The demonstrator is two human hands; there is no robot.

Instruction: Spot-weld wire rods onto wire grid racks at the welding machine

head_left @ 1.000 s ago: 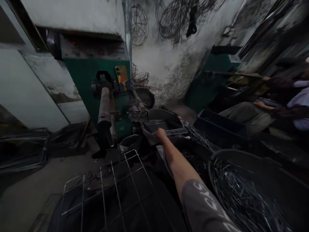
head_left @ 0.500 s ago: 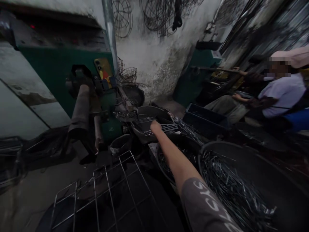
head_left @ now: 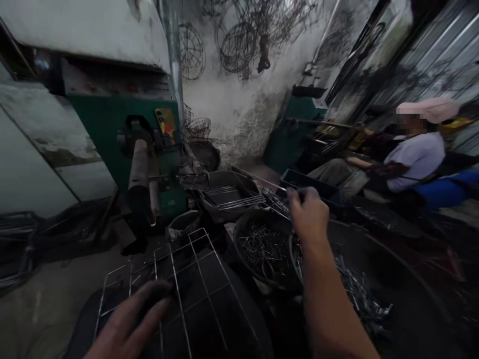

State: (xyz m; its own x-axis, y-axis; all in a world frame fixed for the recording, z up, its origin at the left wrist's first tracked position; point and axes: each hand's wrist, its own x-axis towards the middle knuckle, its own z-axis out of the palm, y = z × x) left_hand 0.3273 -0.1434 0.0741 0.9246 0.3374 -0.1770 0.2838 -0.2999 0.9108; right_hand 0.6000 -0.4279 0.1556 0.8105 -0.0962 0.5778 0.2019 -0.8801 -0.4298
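Observation:
My right hand (head_left: 307,214) is raised over the dark tubs, fingers pinched on a thin straight wire rod (head_left: 258,179) that runs up and left from it. My left hand (head_left: 130,319) lies at the bottom of the view, fingers stretched out flat on a wire grid rack (head_left: 194,279) resting in front of me. A grey tray (head_left: 228,197) holding several straight rods stands beyond the rack, next to the green machine (head_left: 119,129).
A round tub (head_left: 262,244) and a larger tub (head_left: 374,289) at the right hold several short metal pieces. A seated person (head_left: 407,154) works at the right beside another green machine (head_left: 295,129). Wire baskets hang on the back wall. A blue crate (head_left: 310,182) stands behind the tubs.
My right hand has drawn back from the grey tray toward me with a rod pinched in it. My left hand has come into view on the wire rack.

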